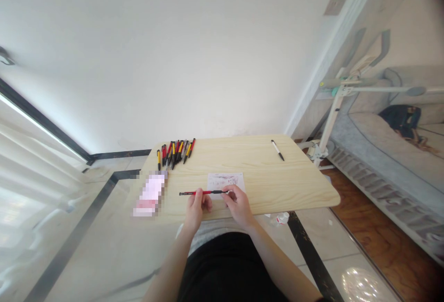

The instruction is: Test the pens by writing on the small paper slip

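Observation:
A red pen (190, 193) with a black grip lies level between my two hands, just over the near side of the table. My left hand (196, 207) is closed on its red barrel, thumb on top. The fingers of my right hand (240, 204) pinch the black tip end; whether a small part sits between them is too fine to see. Beneath the pen is a sheet of paper (217, 179) covered with dark scribbles, partly hidden by my right hand.
Several red, yellow and grey pens (173, 154) are heaped at the table's back left. A white pen (277, 150) with a black grip lies at the back right. At the left edge is a blurred-out pink item (151, 195). The wooden table (277, 186) stands against the wall.

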`<state>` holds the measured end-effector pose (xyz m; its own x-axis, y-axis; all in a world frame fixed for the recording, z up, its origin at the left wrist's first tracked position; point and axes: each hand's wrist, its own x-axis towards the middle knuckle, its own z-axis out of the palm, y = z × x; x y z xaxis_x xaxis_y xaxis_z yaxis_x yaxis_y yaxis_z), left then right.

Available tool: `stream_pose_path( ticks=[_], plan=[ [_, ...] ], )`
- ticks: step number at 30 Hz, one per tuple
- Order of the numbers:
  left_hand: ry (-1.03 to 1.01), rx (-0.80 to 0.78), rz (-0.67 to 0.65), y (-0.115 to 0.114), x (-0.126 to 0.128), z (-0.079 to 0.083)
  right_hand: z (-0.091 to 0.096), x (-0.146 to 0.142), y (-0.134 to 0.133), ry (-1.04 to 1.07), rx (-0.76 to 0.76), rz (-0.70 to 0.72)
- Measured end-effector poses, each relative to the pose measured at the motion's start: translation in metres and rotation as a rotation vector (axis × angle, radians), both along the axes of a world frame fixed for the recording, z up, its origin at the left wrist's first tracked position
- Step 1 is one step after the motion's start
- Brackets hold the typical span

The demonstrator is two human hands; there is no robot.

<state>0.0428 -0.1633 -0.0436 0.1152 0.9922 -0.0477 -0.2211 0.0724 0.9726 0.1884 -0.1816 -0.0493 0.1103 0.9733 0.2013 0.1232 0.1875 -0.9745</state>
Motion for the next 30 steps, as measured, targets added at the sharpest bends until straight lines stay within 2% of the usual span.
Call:
stream_pose_path(
  ticks=[20,30],
  plan=[
    [-0.011,-0.003,-0.012,0.000,-0.001,0.000,0.003,0.001,0.001,0.171,-0.064,0.066],
    [0.077,0.007,-0.012,-0.004,0.003,0.009,0.012,0.001,-0.001,0.242,-0.066,0.076]
  ],
)
